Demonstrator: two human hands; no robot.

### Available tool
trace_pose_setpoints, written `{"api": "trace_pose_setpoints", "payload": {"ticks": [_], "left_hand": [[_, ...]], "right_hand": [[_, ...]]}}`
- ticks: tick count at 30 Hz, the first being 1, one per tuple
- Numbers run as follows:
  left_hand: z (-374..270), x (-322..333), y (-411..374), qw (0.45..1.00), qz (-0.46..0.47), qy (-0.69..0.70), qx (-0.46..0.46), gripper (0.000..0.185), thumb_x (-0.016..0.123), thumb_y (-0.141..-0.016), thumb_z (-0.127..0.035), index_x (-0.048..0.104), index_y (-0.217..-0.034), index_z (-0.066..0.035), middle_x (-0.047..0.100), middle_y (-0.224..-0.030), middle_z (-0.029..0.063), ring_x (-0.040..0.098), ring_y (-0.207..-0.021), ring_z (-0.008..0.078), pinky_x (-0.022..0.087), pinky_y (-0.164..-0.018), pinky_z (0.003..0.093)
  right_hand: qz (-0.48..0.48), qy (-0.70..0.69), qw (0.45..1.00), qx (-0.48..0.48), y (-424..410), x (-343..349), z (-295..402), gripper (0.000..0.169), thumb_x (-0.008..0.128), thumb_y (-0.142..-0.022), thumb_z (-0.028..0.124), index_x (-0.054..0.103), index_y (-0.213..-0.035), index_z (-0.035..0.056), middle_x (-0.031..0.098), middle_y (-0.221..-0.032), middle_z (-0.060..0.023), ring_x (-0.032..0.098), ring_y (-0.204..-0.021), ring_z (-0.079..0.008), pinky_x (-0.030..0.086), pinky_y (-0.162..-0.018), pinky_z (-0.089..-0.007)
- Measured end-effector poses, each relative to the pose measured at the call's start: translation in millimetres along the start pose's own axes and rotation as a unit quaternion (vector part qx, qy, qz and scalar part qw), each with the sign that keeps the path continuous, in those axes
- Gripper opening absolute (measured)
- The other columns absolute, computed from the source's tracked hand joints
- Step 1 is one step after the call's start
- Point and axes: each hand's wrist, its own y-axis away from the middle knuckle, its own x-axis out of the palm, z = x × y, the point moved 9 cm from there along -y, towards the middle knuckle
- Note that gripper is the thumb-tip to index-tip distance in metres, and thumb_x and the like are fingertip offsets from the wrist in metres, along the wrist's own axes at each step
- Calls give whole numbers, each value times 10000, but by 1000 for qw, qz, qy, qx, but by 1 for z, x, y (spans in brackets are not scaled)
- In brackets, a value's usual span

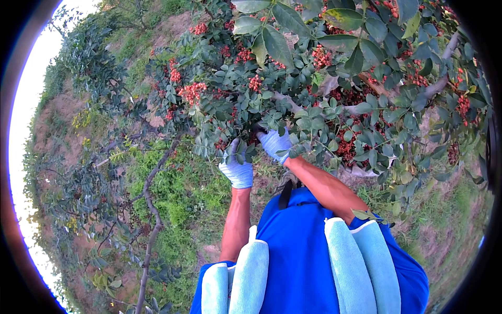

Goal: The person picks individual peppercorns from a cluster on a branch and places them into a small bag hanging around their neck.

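Observation:
Both hands wear pale blue-and-white knit gloves and reach into the foliage of what looks like a Sichuan pepper bush (251, 102). My left hand (237, 167) is at the lower edge of the leaves, its thumb pointing up and leaves covering part of its fingers. Just to the right and slightly higher, my right hand (275, 144) bends inward, its darker fingertips lost among leaves. Dark red berries (254, 138) show between the two hands. What either hand grips is hidden. Above them hang a red berry cluster (192, 92) and a smaller cluster (255, 83).
A bare, crooked branch (151, 188) rises on the left. Thicker grey limbs (435, 87) cross the right side. Dense berries (346, 151) sit above a pale sheet-like material (357, 171) at right. Grass and weeds (180, 200) cover the ground below.

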Motion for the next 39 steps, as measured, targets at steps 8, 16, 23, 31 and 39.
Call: {"api": "trace_pose_setpoints", "payload": {"ticks": [8,16,23,31,39], "left_hand": [[-17,-6,-13,999,14,-43,-27,245,676,-835,1,691,-1079,3,731,-900,125,698,-767,181,541,-711,330],[32,-10,-3,981,-21,-171,-92,270,719,-856,-191,686,-1082,-47,710,-946,122,641,-839,268,490,-778,376],[47,-4,-6,981,-7,-27,-194,320,720,-843,-182,656,-1109,-16,676,-1002,134,604,-955,276,448,-882,402],[48,-10,-10,986,-29,-55,-156,308,688,-850,-202,666,-1088,-7,697,-979,137,646,-907,299,457,-875,404],[51,-8,-8,990,-46,-91,-96,302,677,-853,-198,667,-1089,-11,696,-971,144,641,-902,314,451,-879,406]], "right_hand": [[-5,-125,987,99,25,37,-68,244,605,-874,225,674,-1058,81,678,-1005,-156,621,-952,-362,474,-923,-448],[114,-526,836,108,37,62,-28,591,711,-769,56,524,-1328,10,643,-1208,-82,598,-1089,-149,500,-910,-291],[149,-722,639,221,40,78,-11,669,721,-855,96,413,-1449,104,583,-1318,-53,594,-1136,-166,542,-923,-364],[120,-694,655,274,39,88,-27,392,645,-923,200,566,-1283,68,678,-1083,-58,670,-850,-147,571,-665,-299],[103,-423,892,121,18,86,-40,298,675,-880,188,664,-1138,41,704,-869,-71,652,-631,-125,521,-504,-267]]}}
